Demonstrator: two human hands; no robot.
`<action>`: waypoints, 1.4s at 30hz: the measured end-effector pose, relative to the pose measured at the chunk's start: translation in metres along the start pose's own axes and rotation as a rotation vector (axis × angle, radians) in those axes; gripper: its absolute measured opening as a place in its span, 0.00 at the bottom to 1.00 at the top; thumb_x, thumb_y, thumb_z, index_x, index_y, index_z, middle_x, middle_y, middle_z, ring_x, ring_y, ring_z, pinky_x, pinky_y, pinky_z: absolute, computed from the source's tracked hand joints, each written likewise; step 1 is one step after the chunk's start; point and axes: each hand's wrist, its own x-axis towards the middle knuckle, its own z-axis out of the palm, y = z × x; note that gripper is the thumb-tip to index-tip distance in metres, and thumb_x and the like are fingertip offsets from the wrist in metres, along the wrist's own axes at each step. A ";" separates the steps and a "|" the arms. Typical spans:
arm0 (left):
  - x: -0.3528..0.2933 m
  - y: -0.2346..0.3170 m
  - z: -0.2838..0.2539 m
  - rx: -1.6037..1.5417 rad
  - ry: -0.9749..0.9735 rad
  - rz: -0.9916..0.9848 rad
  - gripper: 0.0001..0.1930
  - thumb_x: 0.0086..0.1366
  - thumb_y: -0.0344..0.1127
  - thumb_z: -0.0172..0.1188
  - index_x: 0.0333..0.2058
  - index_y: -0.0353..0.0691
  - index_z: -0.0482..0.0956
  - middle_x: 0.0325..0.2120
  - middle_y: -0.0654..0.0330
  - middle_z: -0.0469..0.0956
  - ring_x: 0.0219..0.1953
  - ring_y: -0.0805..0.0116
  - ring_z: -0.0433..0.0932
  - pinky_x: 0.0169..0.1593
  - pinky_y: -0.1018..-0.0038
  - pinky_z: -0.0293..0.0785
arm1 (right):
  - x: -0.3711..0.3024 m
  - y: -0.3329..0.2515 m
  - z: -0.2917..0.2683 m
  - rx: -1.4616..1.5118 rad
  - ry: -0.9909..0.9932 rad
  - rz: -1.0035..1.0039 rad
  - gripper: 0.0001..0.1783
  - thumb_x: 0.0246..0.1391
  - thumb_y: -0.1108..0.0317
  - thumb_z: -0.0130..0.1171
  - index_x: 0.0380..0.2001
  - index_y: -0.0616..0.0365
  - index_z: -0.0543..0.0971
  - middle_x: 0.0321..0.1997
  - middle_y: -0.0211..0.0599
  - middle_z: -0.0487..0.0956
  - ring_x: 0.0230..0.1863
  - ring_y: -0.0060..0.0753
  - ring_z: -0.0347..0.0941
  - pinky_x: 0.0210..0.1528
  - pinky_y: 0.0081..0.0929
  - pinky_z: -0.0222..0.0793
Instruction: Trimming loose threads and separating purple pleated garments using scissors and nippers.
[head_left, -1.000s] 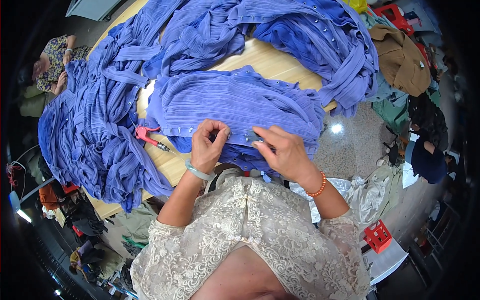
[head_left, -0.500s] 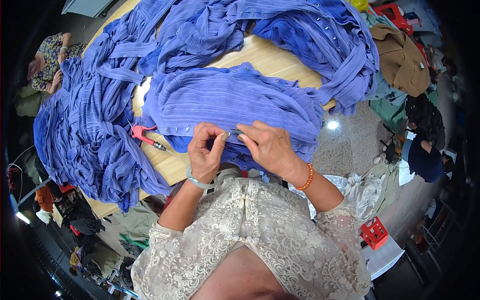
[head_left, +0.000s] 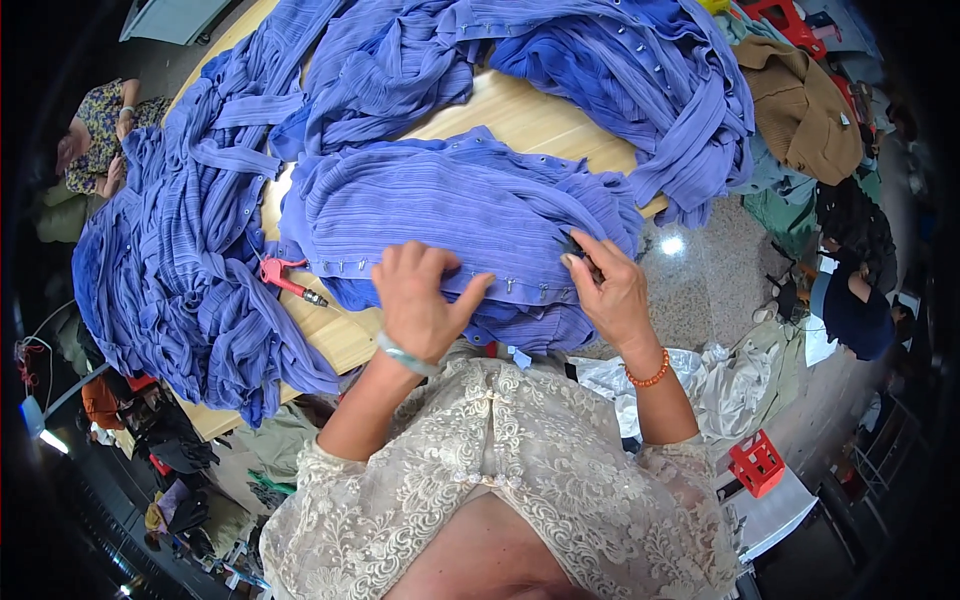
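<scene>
A blue-violet ribbed knit garment (head_left: 430, 200) lies in front of me, its button band (head_left: 500, 283) studded with small shiny fasteners. Over the left part of that band is my left hand (head_left: 418, 300), fingers apart, thumb stretched to the right, holding nothing. My right hand (head_left: 618, 300) is closed around small dark thread snips (head_left: 588, 258), partly hidden by the fingers, with the tips pointing up and left over the garment's right end. A red air blow gun (head_left: 290, 278) with a metal hose fitting rests left of the garment.
More blue-violet garments (head_left: 190, 250) are heaped along the left and far sides of the wooden table (head_left: 530, 110). A brown knit garment (head_left: 800, 110) lies at the far right. Another person (head_left: 100, 140) sits at the left; a red plastic basket (head_left: 757, 463) stands lower right.
My hands, formerly close together at the button band, have separated. The right moved right with the snips; the left opened, its fingers spreading over the band.
</scene>
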 end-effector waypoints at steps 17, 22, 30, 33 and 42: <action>-0.006 0.001 0.014 -0.407 -0.032 -0.197 0.02 0.57 0.28 0.66 0.28 0.41 0.82 0.27 0.61 0.78 0.36 0.62 0.73 0.44 0.66 0.63 | -0.007 -0.002 -0.010 0.103 -0.136 -0.124 0.18 0.56 0.66 0.67 0.49 0.59 0.82 0.29 0.40 0.78 0.27 0.39 0.78 0.30 0.34 0.72; -0.017 0.002 0.006 -0.497 0.022 -0.206 0.02 0.59 0.26 0.65 0.29 0.38 0.80 0.27 0.60 0.78 0.35 0.62 0.72 0.43 0.67 0.64 | -0.006 -0.017 0.001 0.120 -0.213 -0.240 0.18 0.56 0.63 0.67 0.50 0.56 0.81 0.31 0.40 0.78 0.28 0.45 0.77 0.30 0.37 0.72; -0.020 0.008 0.014 -0.463 0.110 -0.125 0.03 0.61 0.26 0.64 0.32 0.40 0.77 0.30 0.60 0.76 0.35 0.62 0.70 0.45 0.66 0.62 | 0.002 -0.039 0.029 0.133 -0.199 -0.367 0.18 0.56 0.65 0.67 0.49 0.56 0.82 0.29 0.39 0.76 0.27 0.45 0.77 0.27 0.37 0.71; -0.022 0.012 0.014 -0.394 0.159 -0.052 0.04 0.61 0.25 0.64 0.32 0.40 0.77 0.30 0.61 0.76 0.36 0.62 0.70 0.45 0.66 0.61 | 0.002 -0.040 0.035 0.147 -0.208 -0.345 0.16 0.56 0.65 0.66 0.48 0.55 0.83 0.29 0.38 0.77 0.27 0.45 0.77 0.27 0.38 0.72; -0.034 -0.029 -0.016 -0.043 0.201 -0.045 0.07 0.57 0.26 0.66 0.27 0.40 0.76 0.29 0.58 0.76 0.36 0.56 0.72 0.42 0.62 0.63 | 0.009 -0.012 0.009 0.060 -0.037 -0.156 0.17 0.57 0.64 0.65 0.49 0.56 0.81 0.32 0.41 0.79 0.27 0.46 0.78 0.29 0.38 0.73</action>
